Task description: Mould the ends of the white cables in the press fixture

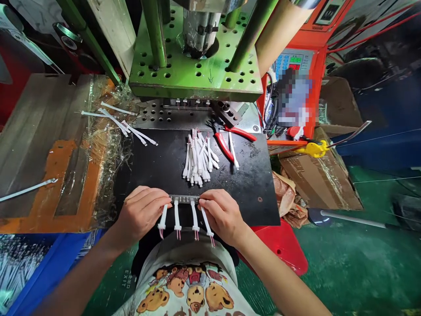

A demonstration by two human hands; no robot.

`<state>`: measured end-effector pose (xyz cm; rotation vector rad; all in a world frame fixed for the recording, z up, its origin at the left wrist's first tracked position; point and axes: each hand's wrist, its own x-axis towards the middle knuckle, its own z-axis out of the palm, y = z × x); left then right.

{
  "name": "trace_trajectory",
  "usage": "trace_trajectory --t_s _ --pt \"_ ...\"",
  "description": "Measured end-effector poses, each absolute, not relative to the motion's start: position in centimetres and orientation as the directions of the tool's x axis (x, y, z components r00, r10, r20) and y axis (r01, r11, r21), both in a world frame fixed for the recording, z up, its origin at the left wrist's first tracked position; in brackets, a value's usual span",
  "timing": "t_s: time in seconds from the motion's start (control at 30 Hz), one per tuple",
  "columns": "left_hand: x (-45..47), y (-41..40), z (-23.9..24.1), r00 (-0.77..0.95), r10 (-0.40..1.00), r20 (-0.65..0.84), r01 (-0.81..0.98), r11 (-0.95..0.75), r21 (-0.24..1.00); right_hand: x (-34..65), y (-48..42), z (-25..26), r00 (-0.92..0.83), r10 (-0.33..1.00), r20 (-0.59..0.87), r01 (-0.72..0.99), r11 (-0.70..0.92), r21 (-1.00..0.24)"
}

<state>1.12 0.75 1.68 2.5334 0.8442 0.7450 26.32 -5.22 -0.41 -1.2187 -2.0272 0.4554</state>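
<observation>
On your far left, one white lead (29,190) lies alone on the brown counter (52,114), and further right a few loose leads (115,118) reach over its taped edge onto the black counter (154,171). That leaves bare black surface between them and the central pile.

Your left hand (143,213) has its grip pinched on the left end of a slotted metal strip (184,199), which you hold at the near edge of the black counter. Four white cable pieces (176,217) hang from it toward you, reddish wires at their lower ends. You appear to be at the loading step, setting or checking pieces in the strip; whether each is fully seated, I can't tell. The next move likely calls for keeping both ends level, so nothing slips out.

Behind the strip, the pile of white pieces (199,158) sits mid-counter, blocking the straight way to the green press plate (197,83); lift over it or go round by the left. Your right hand (222,215) is likewise clamped at the strip's right end. Beyond it, red-handled pliers (224,147) narrow the passage, while the counter's near right corner offers open room.
</observation>
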Motion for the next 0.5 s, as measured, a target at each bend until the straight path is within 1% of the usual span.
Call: trace_trajectory --t_s 0.07,0.1,0.17,0.23,0.27,0.3,0.33,0.4,0.43,0.47,0.5 --pt "1.2 0.5 1.2 0.677 0.623 0.392 0.445 -0.770 0.456 26.5 -5.2 0.0 -0.305 0.884 0.355 0.628 0.467 -0.622" --pt "1.3 0.4 1.1 0.677 0.617 0.401 0.442 -0.777 0.449 26.8 -5.0 0.4 -0.337 0.889 0.311 0.635 0.459 -0.622" --pt "1.1 0.2 0.9 0.679 0.618 0.396 0.439 -0.775 0.455 27.7 -4.2 1.5 -0.472 0.859 0.198 0.621 0.483 -0.617" --pt "0.7 0.4 1.1 0.702 0.619 0.352 0.432 -0.763 0.481 29.1 -2.4 3.0 -0.597 0.792 0.129 0.580 0.537 -0.613" --pt "0.4 0.9 1.4 0.735 0.607 0.302 0.418 -0.757 0.502 30.0 -1.0 3.7 -0.616 0.778 0.127 0.576 0.554 -0.601" --pt "0.2 1.7 1.8 0.783 0.572 0.244 0.389 -0.756 0.526 30.8 0.6 4.2 -0.596 0.791 0.142 0.601 0.556 -0.573" --pt "0.0 2.9 2.2 0.835 0.517 0.189 0.345 -0.760 0.551 31.7 2.6 4.7 -0.540 0.826 0.162 0.659 0.535 -0.528" --pt "0.1 6.3 3.1 0.904 0.411 0.115 0.273 -0.765 0.584 33.3 7.3 5.0 -0.380 0.906 0.188 0.819 0.424 -0.388" --pt "0.5 8.5 3.5 0.912 0.398 0.100 0.273 -0.770 0.576 33.9 9.9 5.0 -0.294 0.937 0.188 0.885 0.341 -0.317" --pt "1.1 11.0 3.8 0.894 0.437 0.095 0.322 -0.776 0.542 34.3 12.5 4.9 -0.222 0.957 0.187 0.929 0.266 -0.257" --pt "2.0 13.7 3.9 0.855 0.510 0.088 0.413 -0.775 0.478 34.5 15.1 4.7 -0.174 0.967 0.184 0.951 0.213 -0.225"
